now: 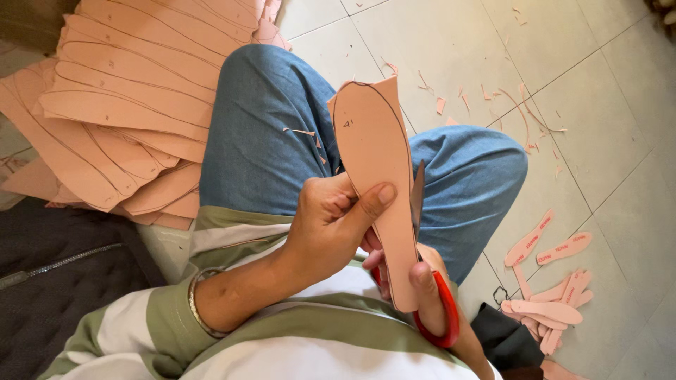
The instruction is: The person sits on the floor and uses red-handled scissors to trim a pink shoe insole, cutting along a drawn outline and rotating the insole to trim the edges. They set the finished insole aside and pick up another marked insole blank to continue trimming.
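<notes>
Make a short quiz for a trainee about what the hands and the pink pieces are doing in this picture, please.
1. True or false: the left hand holds the pink insole-shaped sheet with its thumb on the face.
2. Which tool does the right hand hold? A) knife B) red-handled scissors C) hole punch
3. Fill in: the stack of uncut pink sheets lies on the person's ______ side.

Key: 1 true; 2 B; 3 left.
</notes>
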Demonstrator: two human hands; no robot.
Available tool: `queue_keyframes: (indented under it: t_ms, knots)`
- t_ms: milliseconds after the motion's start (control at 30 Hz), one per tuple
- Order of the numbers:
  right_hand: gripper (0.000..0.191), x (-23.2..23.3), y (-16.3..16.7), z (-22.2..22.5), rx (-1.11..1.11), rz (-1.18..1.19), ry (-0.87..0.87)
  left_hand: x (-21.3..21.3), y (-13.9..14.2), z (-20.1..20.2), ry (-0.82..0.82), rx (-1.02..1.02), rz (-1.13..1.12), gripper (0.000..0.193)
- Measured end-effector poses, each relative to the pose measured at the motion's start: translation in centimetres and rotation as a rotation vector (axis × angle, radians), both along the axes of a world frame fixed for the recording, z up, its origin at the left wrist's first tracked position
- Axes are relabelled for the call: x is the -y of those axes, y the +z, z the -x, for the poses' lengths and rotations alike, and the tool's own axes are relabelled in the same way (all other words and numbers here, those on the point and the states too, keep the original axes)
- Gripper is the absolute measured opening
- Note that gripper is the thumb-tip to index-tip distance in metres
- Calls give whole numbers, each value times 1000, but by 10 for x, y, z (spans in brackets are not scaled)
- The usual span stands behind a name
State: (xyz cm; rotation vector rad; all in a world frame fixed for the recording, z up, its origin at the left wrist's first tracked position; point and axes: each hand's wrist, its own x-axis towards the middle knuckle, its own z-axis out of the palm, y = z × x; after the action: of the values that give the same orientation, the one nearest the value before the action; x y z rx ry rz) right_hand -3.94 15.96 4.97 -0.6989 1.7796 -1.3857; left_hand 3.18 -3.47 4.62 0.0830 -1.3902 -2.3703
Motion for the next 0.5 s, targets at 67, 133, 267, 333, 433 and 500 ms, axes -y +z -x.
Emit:
queue_keyframes:
  t_ms: [67, 133, 267, 333, 433, 500]
  knots:
    - [99, 1, -1, -1, 31, 25, -13, -2, -1, -1, 12, -13, -18, 32]
    - [99, 0, -3, -3, -12, 2, -16, -4, -1, -2, 9, -25, -55, 31]
    - [98, 1, -7, -3, -47, -10, -25, -2, -1, -2, -16, -5, -107, 29]
    - [97, 2, -8, -5, -38, -5, -43, -2, 0, -3, -66, -32, -163, 29]
    - [96, 2, -9, -7, -36, 9, -58, -2, 2, -3, -93, -58, -216, 28]
    - [95, 1, -11, -9, -50, 18, -68, -4, 2, -4, -91, -60, -223, 28]
